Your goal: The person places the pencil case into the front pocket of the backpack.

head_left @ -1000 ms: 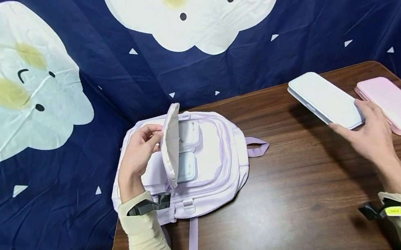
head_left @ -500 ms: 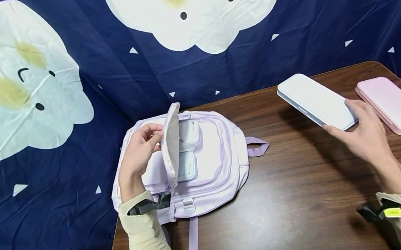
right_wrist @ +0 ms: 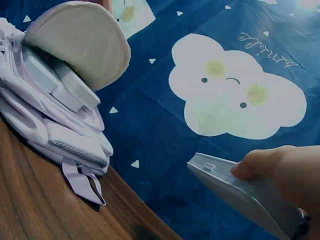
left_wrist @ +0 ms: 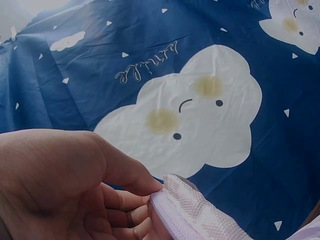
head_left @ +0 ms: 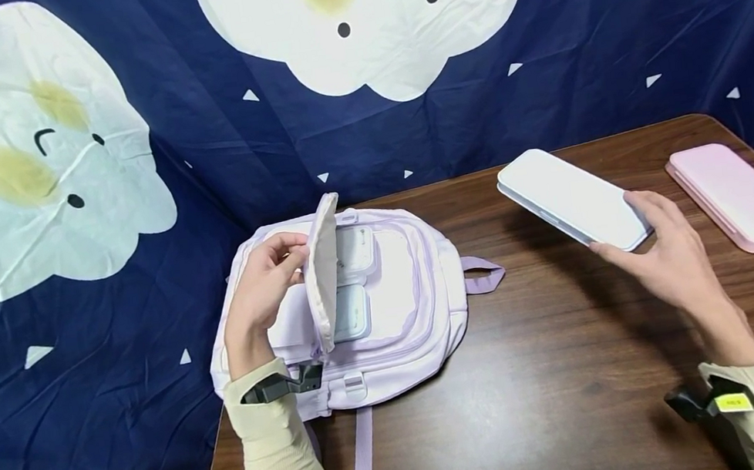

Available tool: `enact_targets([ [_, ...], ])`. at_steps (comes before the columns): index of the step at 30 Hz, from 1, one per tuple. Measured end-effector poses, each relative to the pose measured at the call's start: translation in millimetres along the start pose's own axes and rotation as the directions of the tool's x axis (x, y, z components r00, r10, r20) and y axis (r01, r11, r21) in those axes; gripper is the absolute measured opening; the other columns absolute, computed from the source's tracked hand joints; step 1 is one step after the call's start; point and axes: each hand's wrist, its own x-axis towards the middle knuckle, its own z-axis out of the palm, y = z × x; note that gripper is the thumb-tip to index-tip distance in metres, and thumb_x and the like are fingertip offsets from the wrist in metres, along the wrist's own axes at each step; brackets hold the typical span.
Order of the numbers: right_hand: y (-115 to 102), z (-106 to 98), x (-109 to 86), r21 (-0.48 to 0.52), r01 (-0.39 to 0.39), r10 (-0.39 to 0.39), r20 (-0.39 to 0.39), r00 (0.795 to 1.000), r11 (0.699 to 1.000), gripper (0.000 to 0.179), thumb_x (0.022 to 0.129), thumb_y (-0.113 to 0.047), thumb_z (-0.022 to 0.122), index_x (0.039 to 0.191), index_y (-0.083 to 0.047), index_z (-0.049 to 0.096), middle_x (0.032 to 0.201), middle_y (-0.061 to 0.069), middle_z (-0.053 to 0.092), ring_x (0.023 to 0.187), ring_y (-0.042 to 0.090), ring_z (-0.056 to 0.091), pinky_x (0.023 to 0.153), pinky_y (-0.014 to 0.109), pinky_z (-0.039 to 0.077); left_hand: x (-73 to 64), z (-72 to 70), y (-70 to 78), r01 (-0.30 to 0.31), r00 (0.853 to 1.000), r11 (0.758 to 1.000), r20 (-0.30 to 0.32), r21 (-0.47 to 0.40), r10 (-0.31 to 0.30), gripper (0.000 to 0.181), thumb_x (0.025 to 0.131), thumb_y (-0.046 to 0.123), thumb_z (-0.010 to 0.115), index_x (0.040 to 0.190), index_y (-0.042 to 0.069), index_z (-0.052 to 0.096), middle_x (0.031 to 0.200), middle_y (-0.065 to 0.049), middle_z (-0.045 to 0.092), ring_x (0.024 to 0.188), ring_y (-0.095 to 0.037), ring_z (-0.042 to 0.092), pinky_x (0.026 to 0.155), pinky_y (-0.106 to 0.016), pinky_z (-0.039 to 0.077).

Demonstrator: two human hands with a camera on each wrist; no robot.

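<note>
A pale lilac backpack lies on the table with its front pocket flap raised. My left hand pinches the flap's edge between thumb and fingers, and the left wrist view shows that pinched fabric close up. Inside the pocket sit two small clear-lidded boxes, an upper box and a lower box, both partly covered by the flap. To the right, my right hand grips one end of a flat whitish-blue case, held tilted above the table. A clasp shows on its side.
A similar pink case lies at the table's right end. The backpack's loop and a strap lie on the brown wooden table. A dark blue cloud-print cloth hangs behind and at the left.
My right hand has carried the whitish-blue case leftward, away from the pink case and nearer the backpack. My left hand and the flap have stayed in place.
</note>
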Motion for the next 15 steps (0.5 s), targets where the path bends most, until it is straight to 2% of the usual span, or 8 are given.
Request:
enact_targets([
  [7,-7,2,-2.9,-0.003,0.015,-0.015,0.023,1.000,1.000,0.080,0.071,-0.022,0.082,0.139,-0.002,0.044,0.140,0.026,0.040,0.119,0.047,0.041,0.090,0.059,0.031,0.4,0.3,1.1,0.000,1.000,1.000,-0.001,0.001,0.000,0.021,0.097,0.005,0.048,0.113,-0.007,0.051,0.083,0.005,0.054,0.072,-0.004,0.052,0.062,-0.017,0.049],
  [15,-15,7,-5.0,0.025,0.065,-0.065,0.034,0.997,0.998,0.081,0.069,-0.020,0.084,0.138,-0.002,0.046,0.139,0.024,0.042,0.119,0.044,0.042,0.090,0.057,0.031,0.7,0.2,0.7,-0.001,1.000,1.000,0.000,-0.002,0.001,0.020,0.097,0.004,0.048,0.113,-0.007,0.051,0.084,0.005,0.054,0.073,-0.004,0.051,0.061,-0.017,0.048],
])
